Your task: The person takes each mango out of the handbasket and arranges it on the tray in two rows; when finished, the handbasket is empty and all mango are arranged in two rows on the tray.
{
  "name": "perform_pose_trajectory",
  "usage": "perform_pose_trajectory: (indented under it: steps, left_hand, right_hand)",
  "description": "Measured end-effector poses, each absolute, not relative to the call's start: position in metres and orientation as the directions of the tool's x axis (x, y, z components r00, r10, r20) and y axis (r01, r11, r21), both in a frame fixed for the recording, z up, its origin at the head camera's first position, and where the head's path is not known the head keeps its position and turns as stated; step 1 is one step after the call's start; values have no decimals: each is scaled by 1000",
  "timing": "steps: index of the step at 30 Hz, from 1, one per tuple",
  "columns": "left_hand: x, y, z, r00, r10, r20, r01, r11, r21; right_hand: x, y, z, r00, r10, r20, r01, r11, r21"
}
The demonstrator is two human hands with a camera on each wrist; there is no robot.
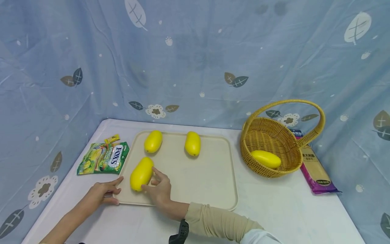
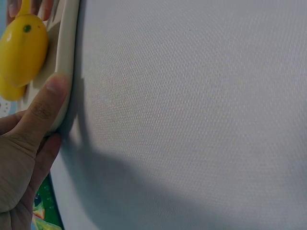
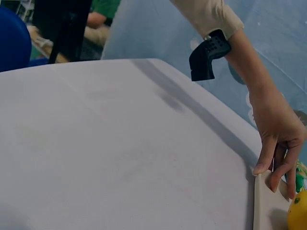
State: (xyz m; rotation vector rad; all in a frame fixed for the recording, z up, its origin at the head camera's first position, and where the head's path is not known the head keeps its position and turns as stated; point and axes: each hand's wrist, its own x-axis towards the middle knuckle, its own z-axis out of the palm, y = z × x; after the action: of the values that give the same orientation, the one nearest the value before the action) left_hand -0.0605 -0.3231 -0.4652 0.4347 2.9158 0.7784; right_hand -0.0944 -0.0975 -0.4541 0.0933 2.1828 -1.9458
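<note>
At the left of a beige tray (image 1: 210, 179) lies a large yellow mango (image 1: 141, 176). My right hand (image 1: 159, 189) holds this mango from its right side, the thumb at the near end and a fingertip higher up. My left hand (image 1: 102, 195) grips the tray's near left corner; in the left wrist view its thumb (image 2: 45, 103) presses on the rim. Two more yellow mangoes lie farther back on the tray, one mango (image 1: 153, 141) at the left and another mango (image 1: 192, 144) near the middle.
A wicker basket (image 1: 271, 173) with a tall handle stands right of the tray, a yellow mango (image 1: 265, 159) inside. Behind it lies a purple and gold packet (image 1: 317, 169). Left of the tray are a green FOX'S candy bag (image 1: 103, 158) and a small yellow wrapped candy (image 1: 112, 138).
</note>
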Motion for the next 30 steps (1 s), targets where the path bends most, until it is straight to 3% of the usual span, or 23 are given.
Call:
perform_pose_trajectory:
  steps: [12, 30]
  left_hand:
    - [-63, -318, -464, -959, 281, -47, 216, 827, 519]
    - [-59, -323, -468, -956, 293, -18, 248, 839, 484]
  right_hand:
    - [-110, -49, -458, -962, -145, -232, 221, 89, -971]
    - [-124, 128, -436, -970, -106, -219, 217, 30, -976]
